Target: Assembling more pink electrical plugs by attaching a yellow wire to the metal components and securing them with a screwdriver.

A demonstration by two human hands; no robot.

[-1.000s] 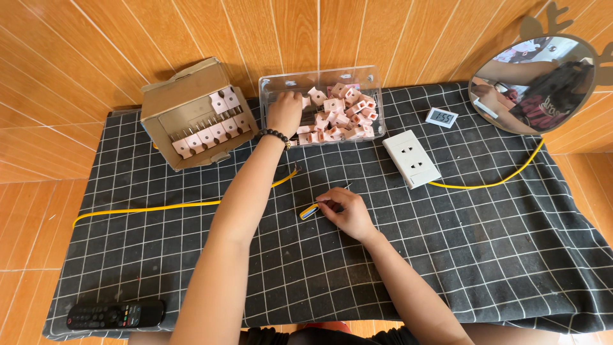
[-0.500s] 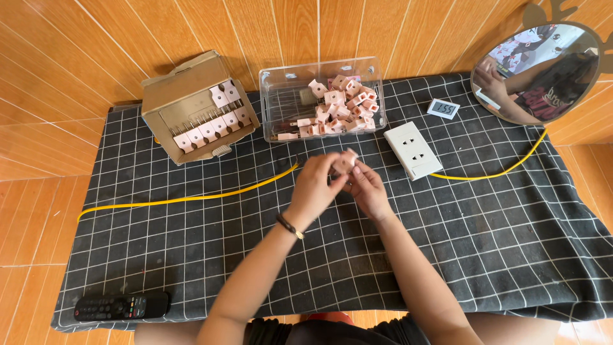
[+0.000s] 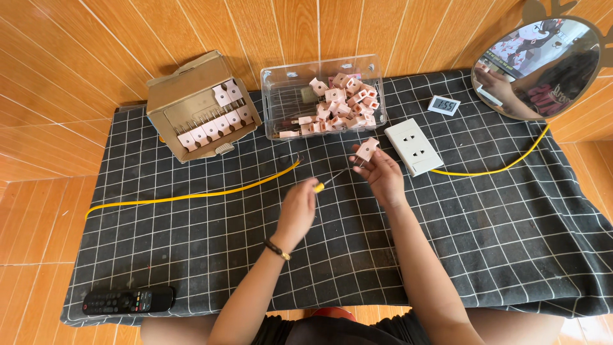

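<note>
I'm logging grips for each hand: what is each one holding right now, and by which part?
The right hand pinches a small pink plug by its lower end. The left hand grips a thin screwdriver by its yellow handle.

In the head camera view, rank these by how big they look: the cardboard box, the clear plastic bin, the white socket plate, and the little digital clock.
Largest to smallest as they appear:
1. Cardboard box and clear plastic bin, too alike to separate
2. White socket plate
3. Digital clock

Bare arms, dark beaded wristband (image 3: 275,249)
</note>
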